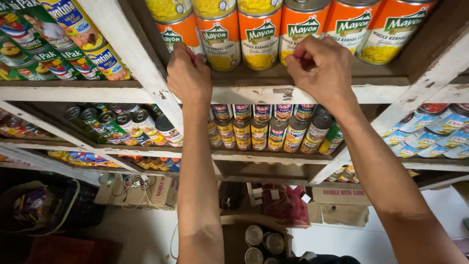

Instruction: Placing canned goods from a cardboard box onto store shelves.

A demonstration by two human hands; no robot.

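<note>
Hands were raised to the top shelf of a white-painted wooden rack (pixel 273 94) with chipped, peeling edges. The left hand (pixel 188 73) rested against the lower rim of the leftmost orange-labelled metal can of corn (pixel 180 33), fingers curled over its base, though whether they actually gripped it could not be told from this angle. The right hand (pixel 320 66) was pinched at the bottom edge of another orange corn can (pixel 300 27) further along the row, thumb and fingertips closed on or just under its rim. Both cans stood upright on the top shelf, touching their neighbours in a tight row of like cans, with a second tier stacked above them.

Below sat a shelf of small stacked tuna tins (pixel 259 128), and to the left a row of lying cans with pull-tab lids (pixel 122 124). On the floor, an open cardboard box (pixel 261 242) held more silver-topped cans.

The likely trouble was the upper tier: were a lower can pulled or nudged outward, the ones standing on it might tip and fall toward the person. A fingertip hold on a smooth rim also looked liable to slip, and the neighbours could be dragged along.
</note>
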